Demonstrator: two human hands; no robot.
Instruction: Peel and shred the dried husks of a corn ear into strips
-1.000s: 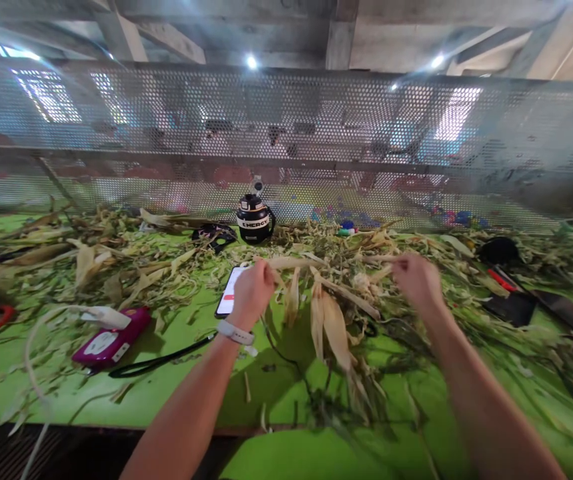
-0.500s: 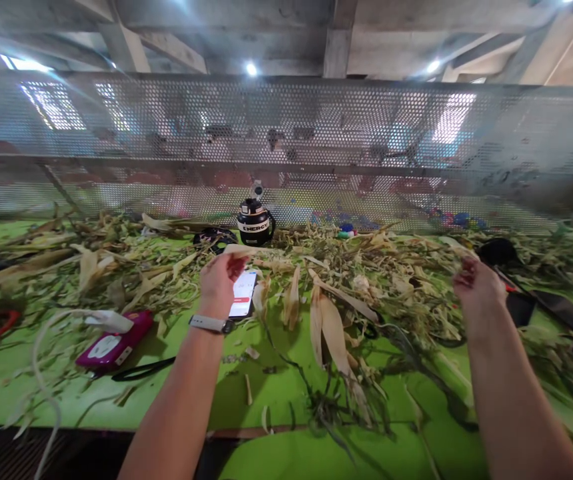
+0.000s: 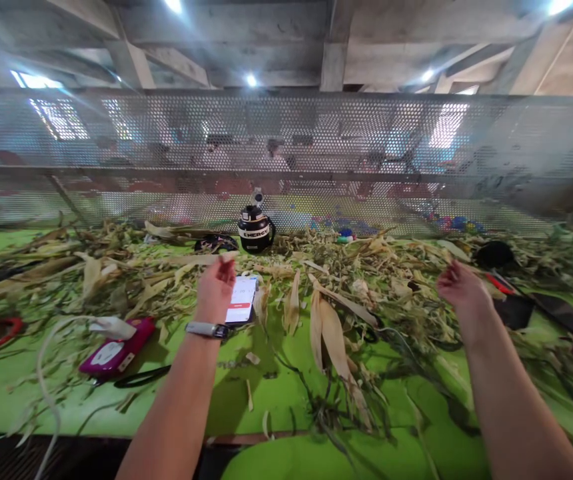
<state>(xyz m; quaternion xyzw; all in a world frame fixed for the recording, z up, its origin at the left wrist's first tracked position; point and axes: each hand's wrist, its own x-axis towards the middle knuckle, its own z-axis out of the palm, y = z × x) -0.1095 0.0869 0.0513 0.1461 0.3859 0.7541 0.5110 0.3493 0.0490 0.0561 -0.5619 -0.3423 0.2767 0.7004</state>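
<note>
Out over the littered table, my left hand, with a grey-banded watch on its wrist, is closed, its fingertips pinching a pale strip of dry corn husk. A lit phone lies just right of that hand. My right hand is raised at the right with its fingers curled together; whatever it may hold is too small to make out. A pale husk piece shows just beyond its fingertips. Between the hands, larger dry corn husks lie on the green tabletop.
A black ENERGY jug with its lid up stands at the back before a perforated metal screen. At left are a magenta device with a white cable and red-handled scissors. Husk shreds cover much of the table. People sit beyond the screen.
My right hand has moved a little left, and my left hand has shifted slightly. The husk end that stuck out right of my left fingers now shows less there. The view has tilted up slightly.
</note>
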